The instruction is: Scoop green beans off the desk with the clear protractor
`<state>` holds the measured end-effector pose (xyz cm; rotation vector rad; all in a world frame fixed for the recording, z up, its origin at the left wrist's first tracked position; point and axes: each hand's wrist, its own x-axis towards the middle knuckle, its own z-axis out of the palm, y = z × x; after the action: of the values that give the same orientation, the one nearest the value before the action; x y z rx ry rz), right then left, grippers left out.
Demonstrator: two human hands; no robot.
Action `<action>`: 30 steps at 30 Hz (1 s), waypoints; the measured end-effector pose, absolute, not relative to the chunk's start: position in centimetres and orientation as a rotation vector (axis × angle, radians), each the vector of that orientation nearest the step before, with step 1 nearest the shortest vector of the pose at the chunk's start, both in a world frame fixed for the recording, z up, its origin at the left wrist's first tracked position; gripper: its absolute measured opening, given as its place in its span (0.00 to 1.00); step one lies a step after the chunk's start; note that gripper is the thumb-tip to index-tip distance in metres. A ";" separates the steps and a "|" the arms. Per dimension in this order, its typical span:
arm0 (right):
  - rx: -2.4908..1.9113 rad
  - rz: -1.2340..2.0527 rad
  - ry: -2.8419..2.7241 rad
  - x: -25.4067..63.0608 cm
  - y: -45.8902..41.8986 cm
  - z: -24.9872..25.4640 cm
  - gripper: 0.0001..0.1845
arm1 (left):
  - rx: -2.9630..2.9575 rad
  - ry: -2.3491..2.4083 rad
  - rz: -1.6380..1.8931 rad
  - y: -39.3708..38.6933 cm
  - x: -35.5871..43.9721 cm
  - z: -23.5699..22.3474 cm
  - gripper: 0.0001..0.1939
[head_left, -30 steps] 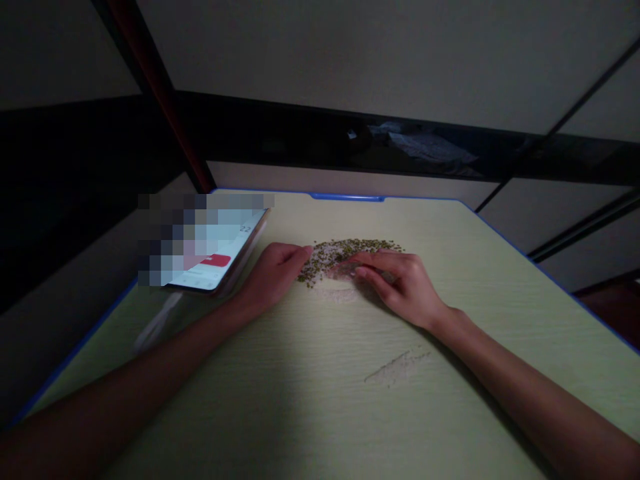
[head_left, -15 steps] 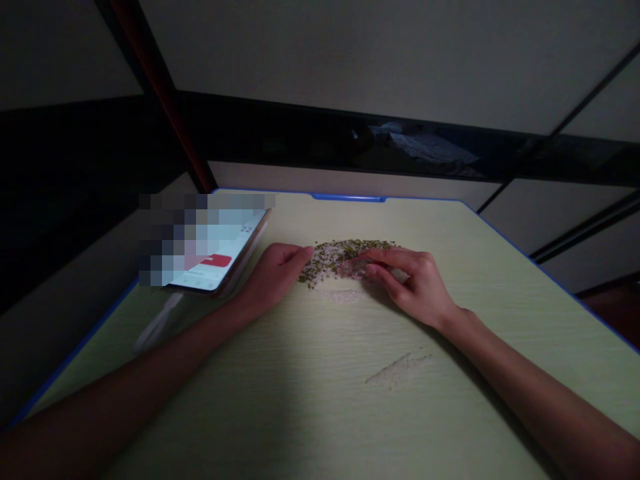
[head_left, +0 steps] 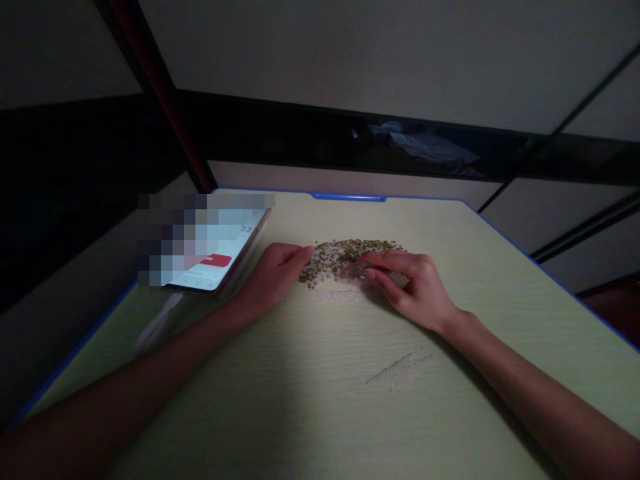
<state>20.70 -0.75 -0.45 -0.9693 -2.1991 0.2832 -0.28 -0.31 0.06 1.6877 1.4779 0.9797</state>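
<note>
A small heap of green beans mixed with white grains [head_left: 337,252] lies on the pale green table [head_left: 300,413]. My left hand [head_left: 273,277] rests on its side at the heap's left edge, its fingers curled in and one fingertip touching the beans. My right hand [head_left: 413,287] lies on the heap's near right part. Its fingers are drawn together, with thumb and forefinger pinched at the grains. What they hold is too small to see. A thin patch of white grains [head_left: 343,293] sits just in front of the heap.
A lit phone [head_left: 220,257] lies to the left of my left hand, with a white cable [head_left: 157,327] running from it toward the table's blue left edge. A short streak of white grains [head_left: 397,370] lies nearer to me. The room around the table is dark.
My right hand has slid a little to the right and its fingers have curled from flat into a pinch on the heap. My left hand has stayed in place.
</note>
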 end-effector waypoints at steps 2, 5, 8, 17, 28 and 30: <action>-0.967 0.283 -2.209 20.7 -0.8 -0.4 0.14 | 1.684 1.485 0.976 -0.3 -0.3 0.1 0.20; -0.988 0.272 -2.197 20.7 -0.8 -0.5 0.14 | 1.690 1.478 0.986 -0.3 -0.3 -0.1 0.20; -1.013 0.263 -2.188 20.7 -0.7 -0.6 0.14 | 1.697 1.462 0.996 -0.3 -0.3 -0.2 0.20; -0.988 0.224 -2.176 20.7 -0.7 -0.4 0.13 | 1.687 1.472 0.997 -0.4 -0.2 0.0 0.20; -0.928 0.206 -2.220 20.4 -0.7 -0.6 0.14 | 1.700 1.481 0.989 -0.3 -0.4 -0.1 0.19; -0.934 0.202 -2.219 20.4 -0.7 -0.7 0.14 | 1.700 1.471 0.994 -0.3 -0.3 -0.1 0.20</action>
<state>20.44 -0.71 -0.67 -0.9337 -2.2195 0.2020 -0.33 -0.34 -0.08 1.7001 1.4712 0.9940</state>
